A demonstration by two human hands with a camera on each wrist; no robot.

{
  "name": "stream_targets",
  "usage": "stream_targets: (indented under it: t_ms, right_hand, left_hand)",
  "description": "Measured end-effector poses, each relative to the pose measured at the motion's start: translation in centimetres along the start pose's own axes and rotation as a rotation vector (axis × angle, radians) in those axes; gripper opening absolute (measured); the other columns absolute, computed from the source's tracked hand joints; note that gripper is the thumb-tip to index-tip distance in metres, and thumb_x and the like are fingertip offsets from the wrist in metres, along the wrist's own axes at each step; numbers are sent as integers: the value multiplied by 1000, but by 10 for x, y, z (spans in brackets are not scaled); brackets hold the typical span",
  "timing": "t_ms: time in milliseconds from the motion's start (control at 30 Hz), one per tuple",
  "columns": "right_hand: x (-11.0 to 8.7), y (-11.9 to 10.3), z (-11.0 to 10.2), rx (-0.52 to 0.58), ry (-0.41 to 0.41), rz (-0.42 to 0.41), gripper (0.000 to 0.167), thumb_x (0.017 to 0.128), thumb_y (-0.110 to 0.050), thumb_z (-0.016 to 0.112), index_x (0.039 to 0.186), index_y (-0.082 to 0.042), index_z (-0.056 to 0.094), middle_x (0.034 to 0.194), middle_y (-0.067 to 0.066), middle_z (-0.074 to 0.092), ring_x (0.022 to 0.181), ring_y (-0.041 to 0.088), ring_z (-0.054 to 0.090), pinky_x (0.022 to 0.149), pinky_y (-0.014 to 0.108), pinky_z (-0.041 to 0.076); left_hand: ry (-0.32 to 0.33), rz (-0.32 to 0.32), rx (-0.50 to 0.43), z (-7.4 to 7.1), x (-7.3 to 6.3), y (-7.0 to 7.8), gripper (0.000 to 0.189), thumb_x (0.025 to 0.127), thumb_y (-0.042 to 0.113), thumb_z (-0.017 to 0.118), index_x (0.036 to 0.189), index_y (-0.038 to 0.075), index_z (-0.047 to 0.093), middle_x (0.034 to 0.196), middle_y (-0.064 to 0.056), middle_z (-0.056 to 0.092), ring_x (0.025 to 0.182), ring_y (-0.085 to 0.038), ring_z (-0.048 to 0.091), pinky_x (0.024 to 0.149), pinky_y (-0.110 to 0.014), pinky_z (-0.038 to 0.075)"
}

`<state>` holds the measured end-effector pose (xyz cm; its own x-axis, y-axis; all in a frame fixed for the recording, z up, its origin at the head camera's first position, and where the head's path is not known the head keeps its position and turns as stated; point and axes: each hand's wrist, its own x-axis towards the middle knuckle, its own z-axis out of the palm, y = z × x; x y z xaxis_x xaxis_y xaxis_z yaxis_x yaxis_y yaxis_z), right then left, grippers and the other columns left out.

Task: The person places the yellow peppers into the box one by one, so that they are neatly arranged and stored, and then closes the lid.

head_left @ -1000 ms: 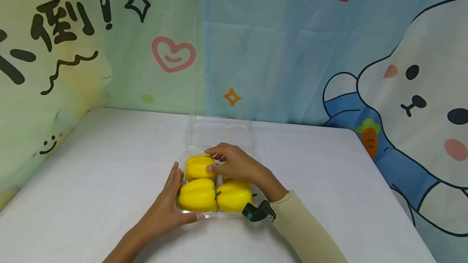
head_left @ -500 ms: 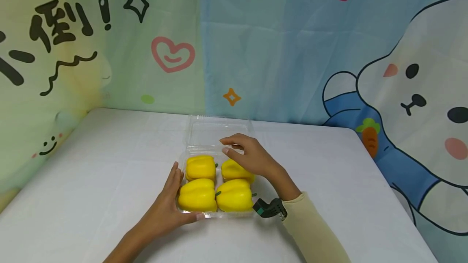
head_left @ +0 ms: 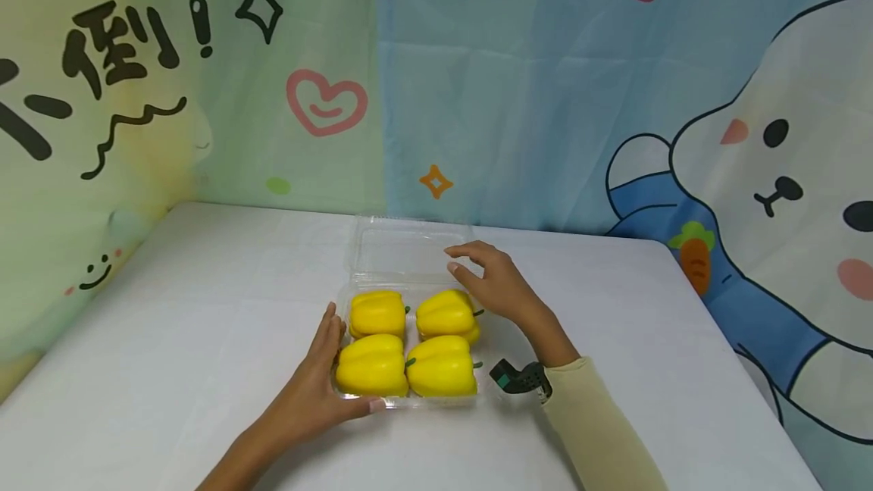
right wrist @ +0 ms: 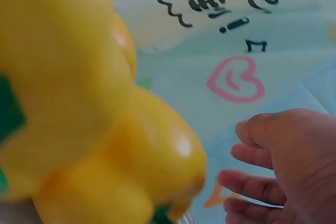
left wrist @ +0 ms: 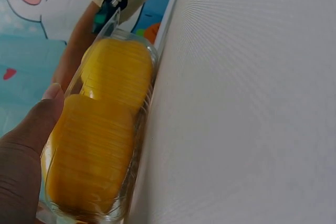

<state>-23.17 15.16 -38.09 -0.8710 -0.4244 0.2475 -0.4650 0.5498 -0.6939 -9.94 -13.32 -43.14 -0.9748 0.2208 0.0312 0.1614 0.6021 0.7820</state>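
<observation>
Several yellow bell peppers point(head_left: 372, 365) with green stems sit in a clear plastic clamshell box point(head_left: 436, 402), arranged in a front and a back row. Its lid point(head_left: 409, 248) lies folded back behind them. My left hand point(head_left: 320, 381) holds the box at its front left corner, thumb along the front edge and fingers along the left side; the left wrist view shows the thumb point(left wrist: 39, 119) at the rim. My right hand point(head_left: 501, 283) hovers holding nothing, just behind and right of the back right pepper point(head_left: 446, 314), its fingers loosely bent and apart from the thumb.
The box stands on a white-covered table point(head_left: 239, 301). Behind it hangs a printed cloth backdrop point(head_left: 511, 97) in green and blue, which also runs along the table's left and right sides. A black device point(head_left: 516, 377) is strapped to the right wrist.
My right hand has drawn back to the right from the back row, uncovering the back right pepper. The left hand, box and peppers have stayed in place.
</observation>
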Motion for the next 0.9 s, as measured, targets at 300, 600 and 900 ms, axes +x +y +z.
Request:
stream_targets:
  t_ms: [300, 600, 900]
  right_hand:
    - [-2, 29, -14, 109, 75, 88, 45, 100, -21, 57, 142, -4, 49, 144, 16, 42, 133, 33, 40, 106, 49, 36]
    - [-6, 49, -9, 119, 55, 256, 57, 102, -30, 51, 150, -3, 35, 142, 18, 48, 132, 32, 44, 105, 47, 38]
    - [-3, 62, -6, 128, 3, 431, 55, 105, -34, 43, 148, -1, 38, 150, 16, 39, 139, 33, 32, 110, 50, 29]
  left_hand:
    - [4, 7, 1, -3, -1, 2, 131, 65, 54, 86, 155, 0, 8, 162, -5, -10, 145, -33, 14, 110, -54, 21]
    - [-13, 8, -8, 1, -1, 1, 130, 67, 53, 85, 154, -1, 7, 162, -6, -10, 145, -31, 12, 111, -53, 20]
    - [2, 21, 4, 0, -3, 1, 129, 66, 54, 85, 154, -1, 9, 162, -5, -8, 145, -33, 13, 110, -55, 20]
